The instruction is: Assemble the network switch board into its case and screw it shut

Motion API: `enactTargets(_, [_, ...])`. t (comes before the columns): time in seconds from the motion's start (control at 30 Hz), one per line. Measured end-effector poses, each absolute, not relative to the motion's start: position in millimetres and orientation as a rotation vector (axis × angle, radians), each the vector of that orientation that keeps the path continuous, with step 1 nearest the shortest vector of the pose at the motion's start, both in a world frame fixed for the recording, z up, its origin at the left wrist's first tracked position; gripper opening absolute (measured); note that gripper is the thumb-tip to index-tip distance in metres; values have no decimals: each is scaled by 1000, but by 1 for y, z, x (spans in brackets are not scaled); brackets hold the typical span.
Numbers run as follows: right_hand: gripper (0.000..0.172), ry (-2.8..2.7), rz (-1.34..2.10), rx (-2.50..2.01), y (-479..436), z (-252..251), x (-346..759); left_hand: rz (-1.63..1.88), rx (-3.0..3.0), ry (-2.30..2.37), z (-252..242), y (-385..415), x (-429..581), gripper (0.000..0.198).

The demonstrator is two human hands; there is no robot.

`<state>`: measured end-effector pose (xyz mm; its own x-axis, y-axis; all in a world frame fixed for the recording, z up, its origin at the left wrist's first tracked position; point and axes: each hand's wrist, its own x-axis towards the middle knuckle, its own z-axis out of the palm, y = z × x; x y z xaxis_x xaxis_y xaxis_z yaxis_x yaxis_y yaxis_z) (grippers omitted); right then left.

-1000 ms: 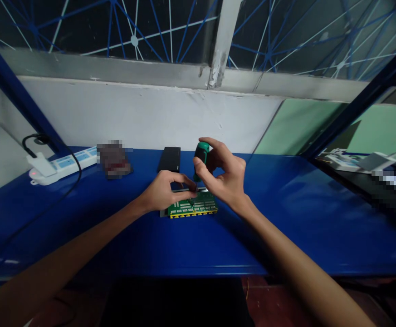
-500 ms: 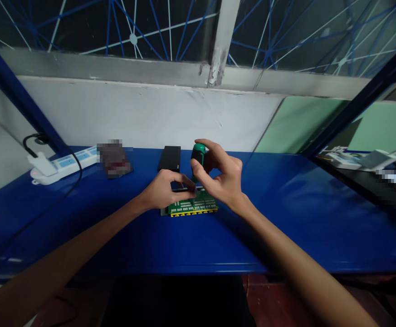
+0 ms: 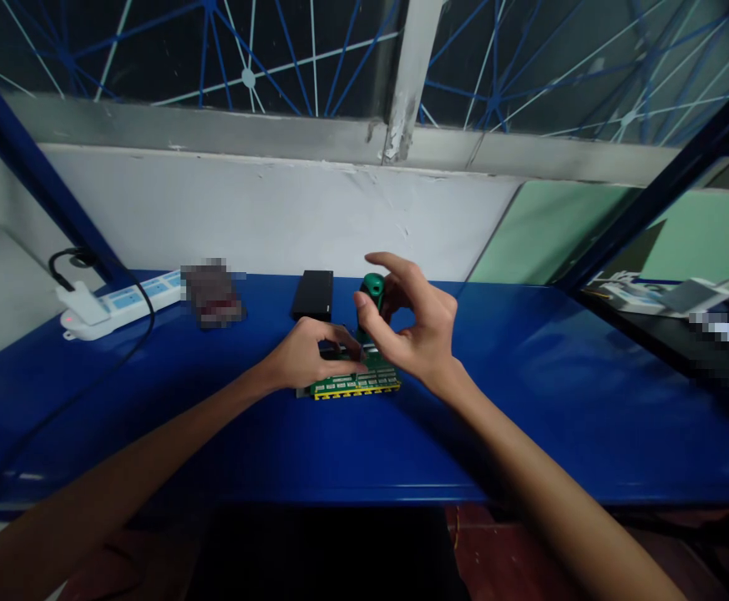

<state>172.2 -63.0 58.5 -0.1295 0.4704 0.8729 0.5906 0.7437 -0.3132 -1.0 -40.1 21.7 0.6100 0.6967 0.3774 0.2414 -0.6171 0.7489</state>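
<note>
A green circuit board (image 3: pixel 357 382) with yellow edge markings lies flat on the blue table (image 3: pixel 527 401). My left hand (image 3: pixel 305 357) rests on its left part, fingers curled and pinching a thin dark strip at the board's top edge. My right hand (image 3: pixel 411 325) holds a green-handled screwdriver (image 3: pixel 372 292) upright over the board, thumb and fingers closed around the handle. The screwdriver's tip is hidden behind my fingers.
A black flat box (image 3: pixel 312 294) lies behind the board. To its left are a blurred dark object (image 3: pixel 212 294) and a white power strip (image 3: pixel 110 305) with a black cable trailing off the front edge. The wall stands close behind. Cluttered items (image 3: pixel 683 296) sit far right.
My right hand's fingers have shifted round the screwdriver handle, as in a turn, and the handle sits slightly lower. My left hand stays on the board.
</note>
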Motion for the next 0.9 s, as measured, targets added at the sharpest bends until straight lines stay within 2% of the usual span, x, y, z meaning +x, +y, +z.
enactTargets(0.1, [27, -1836, -198, -810, -62, 57, 172, 899, 2154, 716, 19, -40, 0, 13])
enactTargets(0.43, [42, -1863, -187, -758, -61, 49, 169, 867, 2243, 654, 22, -36, -3, 15])
enactTargets(0.9, [42, -1849, -144, -774, -57, 44, 169, 762, 2276, 574, 19, -37, -4, 17])
